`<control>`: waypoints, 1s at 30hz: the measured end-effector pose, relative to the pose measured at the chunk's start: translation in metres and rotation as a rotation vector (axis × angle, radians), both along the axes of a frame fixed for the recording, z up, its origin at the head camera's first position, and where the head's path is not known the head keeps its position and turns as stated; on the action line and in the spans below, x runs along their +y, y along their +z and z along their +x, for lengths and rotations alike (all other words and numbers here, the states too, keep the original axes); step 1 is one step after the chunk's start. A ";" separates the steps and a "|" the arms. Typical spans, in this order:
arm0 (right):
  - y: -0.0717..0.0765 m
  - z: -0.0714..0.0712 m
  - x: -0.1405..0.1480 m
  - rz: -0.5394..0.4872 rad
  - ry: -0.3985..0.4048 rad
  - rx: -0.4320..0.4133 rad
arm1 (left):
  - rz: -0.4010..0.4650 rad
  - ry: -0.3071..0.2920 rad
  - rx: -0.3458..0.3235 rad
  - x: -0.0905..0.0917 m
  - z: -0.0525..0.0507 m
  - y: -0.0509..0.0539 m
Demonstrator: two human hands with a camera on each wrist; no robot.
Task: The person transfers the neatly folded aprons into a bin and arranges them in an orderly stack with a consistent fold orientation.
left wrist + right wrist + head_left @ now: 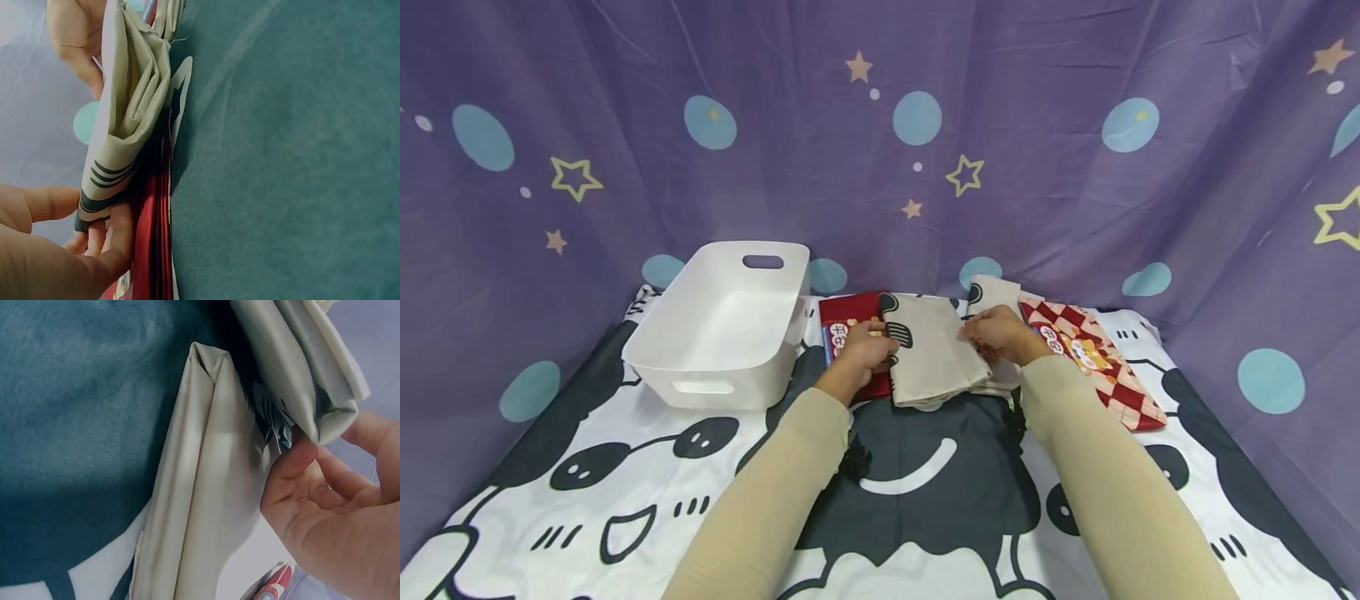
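A folded beige cloth (936, 350) with black printing is held between my two hands, raised slightly and tilted. My left hand (861, 354) pinches its left edge, thumb on top and fingers underneath, as the left wrist view shows. At the opposite edge, my right hand (1000, 333) grips the cloth (300, 369) between thumb and fingers. Under the cloth's left side lies a folded red cloth (852, 308) with a printed front. A second folded beige cloth (992, 292) lies below my right hand, partly covered by it.
To the left stands a white plastic bin (767, 375) with handle slots. A red-and-cream checked folded cloth (1123, 367) lies at the right. Everything rests on a black-and-white cartoon-print cover (917, 525). A purple curtain (820, 192) with stars and dots hangs behind.
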State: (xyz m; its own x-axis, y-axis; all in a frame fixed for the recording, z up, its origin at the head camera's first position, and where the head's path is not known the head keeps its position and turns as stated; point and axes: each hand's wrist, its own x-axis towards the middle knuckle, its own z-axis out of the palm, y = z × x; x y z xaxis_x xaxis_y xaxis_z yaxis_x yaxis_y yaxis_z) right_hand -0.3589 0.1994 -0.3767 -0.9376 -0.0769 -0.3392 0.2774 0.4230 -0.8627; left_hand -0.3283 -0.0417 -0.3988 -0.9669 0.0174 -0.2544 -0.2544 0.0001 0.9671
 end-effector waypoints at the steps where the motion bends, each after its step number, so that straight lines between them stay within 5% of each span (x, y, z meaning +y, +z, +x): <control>1: 0.000 0.000 0.000 -0.005 -0.008 -0.005 | 0.006 0.006 -0.003 0.000 0.000 0.000; 17: 0.007 0.002 0.002 -0.070 -0.014 0.040 | 0.046 0.096 0.066 0.005 -0.002 0.001; 30: 0.018 0.005 0.002 -0.084 -0.032 0.133 | 0.121 0.110 0.150 0.000 -0.008 0.014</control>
